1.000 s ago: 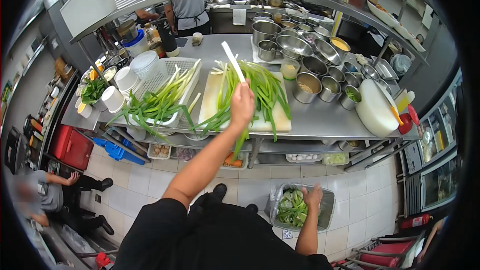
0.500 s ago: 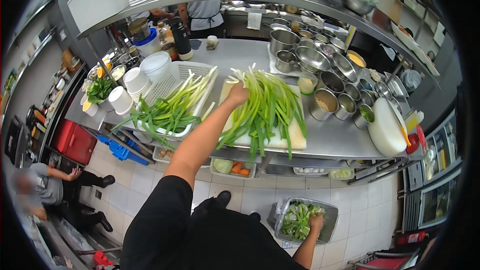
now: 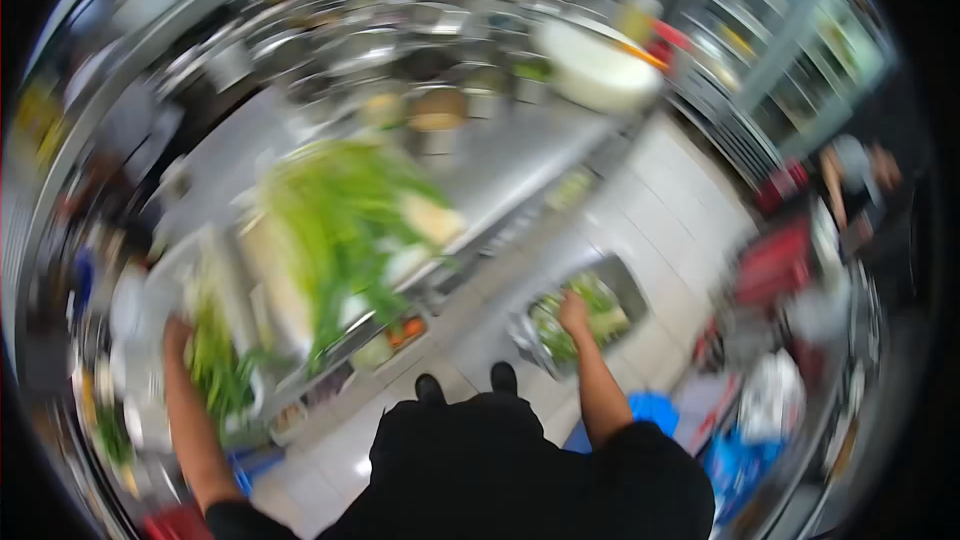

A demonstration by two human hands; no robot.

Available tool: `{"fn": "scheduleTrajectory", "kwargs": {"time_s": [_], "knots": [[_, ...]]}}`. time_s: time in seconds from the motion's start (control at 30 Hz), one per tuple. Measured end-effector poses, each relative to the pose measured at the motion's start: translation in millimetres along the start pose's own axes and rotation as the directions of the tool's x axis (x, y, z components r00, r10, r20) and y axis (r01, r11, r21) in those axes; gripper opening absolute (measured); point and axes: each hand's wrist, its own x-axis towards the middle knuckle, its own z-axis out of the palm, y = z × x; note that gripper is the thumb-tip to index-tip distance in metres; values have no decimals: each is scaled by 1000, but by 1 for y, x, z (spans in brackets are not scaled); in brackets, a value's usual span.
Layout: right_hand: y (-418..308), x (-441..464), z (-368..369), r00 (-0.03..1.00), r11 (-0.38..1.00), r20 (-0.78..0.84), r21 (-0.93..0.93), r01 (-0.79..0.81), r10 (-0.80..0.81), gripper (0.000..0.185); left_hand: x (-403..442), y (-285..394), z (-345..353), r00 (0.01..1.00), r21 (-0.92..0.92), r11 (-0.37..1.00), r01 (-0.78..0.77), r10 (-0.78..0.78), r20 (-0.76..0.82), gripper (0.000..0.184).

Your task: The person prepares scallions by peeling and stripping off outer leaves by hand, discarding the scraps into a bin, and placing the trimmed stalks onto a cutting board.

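Observation:
Motion blurs the head view. My left hand (image 3: 177,333) is at the left side of the green onions (image 3: 218,360) in the white plastic basket (image 3: 262,392). Its fingers are smeared, so I cannot make out whether it grips any stalks. Low on the right, my right hand (image 3: 572,312) reaches over the grey bin (image 3: 628,285), against the leafy green scraps (image 3: 603,312) inside. Blur hides its fingers too. Between basket and pots, a large pile of green onions (image 3: 345,210) lies spread on the cutting board (image 3: 272,265), leaves hanging over the counter's front edge.
Metal pots (image 3: 438,118) crowd the back of the steel counter (image 3: 520,155), with a big white rounded container (image 3: 600,65) at its end. Carrots (image 3: 407,330) sit on the lower shelf. A person (image 3: 855,180) is at the far right, near a glass-door fridge (image 3: 790,50).
The view has swung to the right. My left hand has left the onion pile on the board and is now at the basket's onions. My right hand remains at the bin.

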Motion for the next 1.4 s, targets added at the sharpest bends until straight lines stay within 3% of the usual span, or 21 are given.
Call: {"fn": "scheduleTrajectory", "kwargs": {"time_s": [0.03,0.07,0.1,0.13,0.17,0.2,0.27,0.3,0.33,0.37,0.5,0.63,0.8,1.1,1.3,1.37,1.4], "knots": [[-17,0,-7,996,997,48,-30,-70,72,19,4,-14,8,994,60,997,45,-51,101,91],[-23,-4,-5,999,999,0,7,-46,46,14,31,-49,42,996,174,980,-92,93,3,96],[-34,-9,-9,997,997,9,34,-72,72,13,14,-39,29,964,-214,974,70,-11,265,71],[-38,-12,-14,996,994,30,72,-83,81,13,17,-32,27,921,68,977,-200,164,353,53],[-33,-17,-13,991,987,-5,92,-129,130,13,19,-26,25,837,374,777,-507,340,429,43],[-31,-22,-10,993,987,16,112,-114,113,13,21,-21,24,722,544,476,-691,494,484,48],[-24,-34,-5,990,984,59,125,-131,124,13,-6,10,-1,824,244,829,-503,375,425,49],[-19,-40,-4,986,974,34,155,-164,161,13,-21,18,0,968,-125,987,-104,129,214,42],[-15,-45,-3,982,972,76,151,-182,172,13,-57,52,-24,968,-210,972,104,-50,245,32],[-12,-49,-2,977,970,119,147,-196,179,13,-62,69,-21,976,-285,949,136,-80,200,32],[7,-61,15,949,954,168,96,-284,266,17,-68,105,-21,992,-352,934,60,-18,122,37],[7,-73,5,947,963,218,80,-259,236,21,-71,128,-29,996,-366,930,29,2,84,41],[4,-84,2,856,937,411,9,-349,314,26,-73,141,-36,999,-381,924,23,-4,51,48],[24,-65,21,869,979,452,-51,-200,201,25,-95,112,-45,995,-447,893,50,-82,-52,60],[15,-57,2,844,976,492,-85,-198,214,21,-139,36,-83,901,-560,826,-67,-191,-390,68],[17,-55,2,829,978,521,-84,-189,205,22,-199,78,-123,818,-507,859,-75,-238,-524,57],[22,-53,11,841,977,501,-53,-206,205,22,-221,101,-140,716,-448,890,-84,-259,-648,47]]}}
